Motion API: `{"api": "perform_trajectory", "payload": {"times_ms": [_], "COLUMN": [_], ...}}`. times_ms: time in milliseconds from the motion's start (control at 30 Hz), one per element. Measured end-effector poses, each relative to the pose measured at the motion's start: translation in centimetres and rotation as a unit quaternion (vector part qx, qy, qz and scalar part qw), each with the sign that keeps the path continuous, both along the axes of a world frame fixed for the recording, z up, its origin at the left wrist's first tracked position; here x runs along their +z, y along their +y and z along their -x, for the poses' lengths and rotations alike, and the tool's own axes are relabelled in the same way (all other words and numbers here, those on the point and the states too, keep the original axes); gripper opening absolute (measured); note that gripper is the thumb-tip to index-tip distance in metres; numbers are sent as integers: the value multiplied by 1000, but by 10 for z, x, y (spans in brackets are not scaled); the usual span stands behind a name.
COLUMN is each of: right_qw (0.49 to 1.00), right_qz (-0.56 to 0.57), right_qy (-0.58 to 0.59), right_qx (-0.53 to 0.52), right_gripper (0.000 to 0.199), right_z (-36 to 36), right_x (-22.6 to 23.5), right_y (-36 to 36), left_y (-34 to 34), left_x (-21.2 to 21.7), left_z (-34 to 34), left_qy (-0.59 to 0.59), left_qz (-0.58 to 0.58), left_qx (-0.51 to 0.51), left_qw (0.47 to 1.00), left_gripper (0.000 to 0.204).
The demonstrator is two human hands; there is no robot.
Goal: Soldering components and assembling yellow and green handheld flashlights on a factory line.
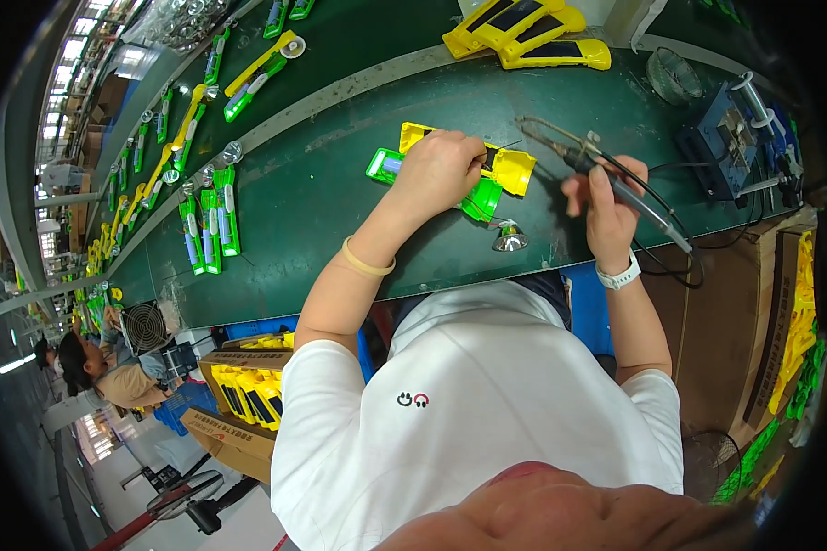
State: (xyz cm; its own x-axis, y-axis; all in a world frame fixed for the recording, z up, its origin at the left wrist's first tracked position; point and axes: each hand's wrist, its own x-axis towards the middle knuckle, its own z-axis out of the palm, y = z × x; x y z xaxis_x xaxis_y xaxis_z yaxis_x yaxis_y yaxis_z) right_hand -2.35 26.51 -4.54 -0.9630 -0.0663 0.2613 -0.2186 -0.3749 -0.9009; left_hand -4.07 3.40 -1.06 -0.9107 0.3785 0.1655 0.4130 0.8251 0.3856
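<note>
Green casing [481, 199] beneath the left hand [443, 170], soldering iron [657, 219] in the right hand [613, 209]

In the head view, the green casing lies on the dark green surface [285, 202] in front of the person, with an open yellow casing [513, 172] just beyond it. The left hand covers the middle of both, its fingers bunched closely together; what the fingertips pinch is hidden. A shiny lamp cup [510, 238] sits at the green casing's near right end.

The right hand, slightly blurred, is curled around the soldering iron, whose tip points up and left, near the yellow casing. Farther right stands a blue stand [712, 147] with a reel [752, 99]; a round mesh dish [674, 75] is behind it to the left. Yellow panels [599, 55] lie piled at the far edge. More green casings [225, 220] lie together, well left of the left hand.
</note>
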Motion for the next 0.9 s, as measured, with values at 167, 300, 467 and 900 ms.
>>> {"api": "perform_trajectory", "payload": {"times_ms": [167, 300, 467, 900], "right_qw": [993, 994, 994, 998], "right_qz": [82, 55, 51, 8], "right_qy": [-81, -77, -87, -61], "right_qx": [42, 47, 36, -15], "right_gripper": [26, 25, 25, 23], "right_z": [19, 22, 19, 14], "right_x": [5, 2, -4, -5], "right_y": [-37, -34, -26, -23], "left_y": [3, 2, 10, -16], "left_x": [1, -1, -4, 41], "left_z": [0, 0, -5, -32], "left_qy": [30, -6, -3, -295], "left_qz": [-15, -1, 4, -536], "left_qx": [-2, -7, -9, 138], "left_qw": [999, 1000, 1000, 779], "left_gripper": [5, 8, 7, 18]}}
